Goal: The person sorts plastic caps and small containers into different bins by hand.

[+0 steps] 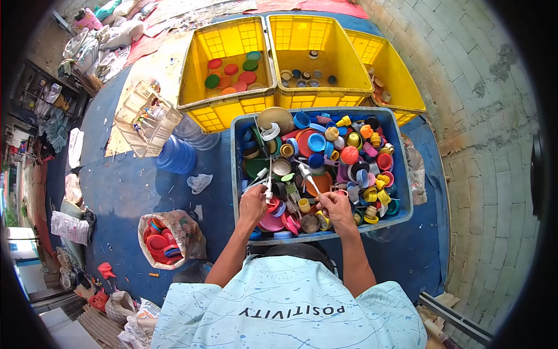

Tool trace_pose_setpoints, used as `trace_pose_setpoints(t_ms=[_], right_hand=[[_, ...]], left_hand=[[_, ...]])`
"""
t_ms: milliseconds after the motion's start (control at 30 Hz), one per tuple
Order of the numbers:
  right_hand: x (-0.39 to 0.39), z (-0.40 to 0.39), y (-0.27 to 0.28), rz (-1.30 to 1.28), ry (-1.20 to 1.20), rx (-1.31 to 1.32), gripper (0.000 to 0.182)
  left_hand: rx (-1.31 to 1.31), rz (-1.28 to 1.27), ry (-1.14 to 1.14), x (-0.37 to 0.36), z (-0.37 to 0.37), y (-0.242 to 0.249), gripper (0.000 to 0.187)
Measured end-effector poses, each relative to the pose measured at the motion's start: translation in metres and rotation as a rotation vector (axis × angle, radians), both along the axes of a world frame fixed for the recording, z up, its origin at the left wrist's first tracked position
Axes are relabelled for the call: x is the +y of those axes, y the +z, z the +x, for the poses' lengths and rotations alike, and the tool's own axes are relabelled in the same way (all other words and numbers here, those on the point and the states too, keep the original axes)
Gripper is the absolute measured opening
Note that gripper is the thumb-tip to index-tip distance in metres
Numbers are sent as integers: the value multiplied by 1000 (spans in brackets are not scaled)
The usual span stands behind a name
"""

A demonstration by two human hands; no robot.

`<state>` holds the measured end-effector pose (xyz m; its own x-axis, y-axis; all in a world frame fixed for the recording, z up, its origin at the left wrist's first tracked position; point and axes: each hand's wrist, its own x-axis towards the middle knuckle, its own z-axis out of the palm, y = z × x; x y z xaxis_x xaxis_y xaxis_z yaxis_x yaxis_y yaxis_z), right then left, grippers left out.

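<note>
My left hand (254,203) is closed around a white nozzle (268,187), over the blue bin (233,157) toward its near left corner. My right hand (337,208) pinches the lower end of a slim white pump (307,173) between thumb and fingers, above the near half of the bin, right of its middle; the pump's thicker end tilts toward the far edge. The two pieces are apart.

Under both hands the bin is heaped with mixed plastic caps (317,141), reaching to all four edges. A round coral cap (349,155) lies beyond my right hand, and a wide tan lid (275,119) sits by the far left corner.

Past the bin's far edge stand three yellow crates: the left crate (241,109) holds red, green and orange lids, and the middle crate (325,95) small round caps. A sack (195,231) of mostly red lids rests on the floor, off the bin's left edge.
</note>
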<state>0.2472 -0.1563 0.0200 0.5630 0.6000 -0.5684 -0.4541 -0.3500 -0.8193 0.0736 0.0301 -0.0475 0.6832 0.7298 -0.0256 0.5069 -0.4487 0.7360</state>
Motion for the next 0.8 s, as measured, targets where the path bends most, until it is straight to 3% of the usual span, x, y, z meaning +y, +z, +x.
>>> trace_pose_setpoints(t_ms=[167,300,633,800], right_hand=[[-18,-8,14,105,-63,-29,19],[-18,-12,16,106,-92,-38,18],[-3,-19,1,126,-20,-84,18],[-3,-17,-3,159,-11,-75,19]], left_hand=[[107,321,-352,26,15,-11,39],[239,355,-554,48,25,-12,47],[288,650,-709,70,30,-5,23],[276,539,-598,63,17,11,14]])
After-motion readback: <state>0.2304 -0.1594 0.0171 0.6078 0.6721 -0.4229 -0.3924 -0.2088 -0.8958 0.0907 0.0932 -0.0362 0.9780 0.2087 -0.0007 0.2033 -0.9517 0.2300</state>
